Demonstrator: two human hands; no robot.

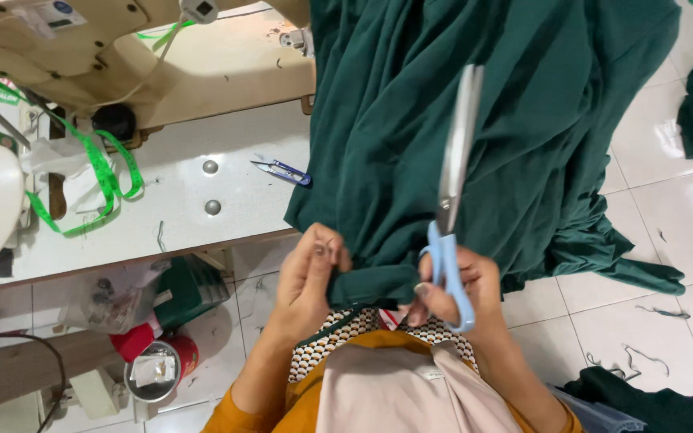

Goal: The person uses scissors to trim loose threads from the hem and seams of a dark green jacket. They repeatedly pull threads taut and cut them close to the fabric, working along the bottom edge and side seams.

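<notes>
Pinching a folded edge of the dark green fabric (475, 136), the left hand (308, 277) holds it taut; the right hand (463, 289) grips blue-handled scissors (452, 200), blades pointing away; no cut shows yet.

Mustard-orange long sleeves pushed up on both forearms, pale beige smooth headscarf cloth (411, 393) hanging down the chest, a white-and-dark scale-patterned garment (338, 337) beneath. Bare left hand (310, 277) and right hand (455, 293), no rings visible.

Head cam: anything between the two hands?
Yes: a bunched fold of the dark green fabric spans left hand to right hand, which holds blue-handled scissors.
</notes>
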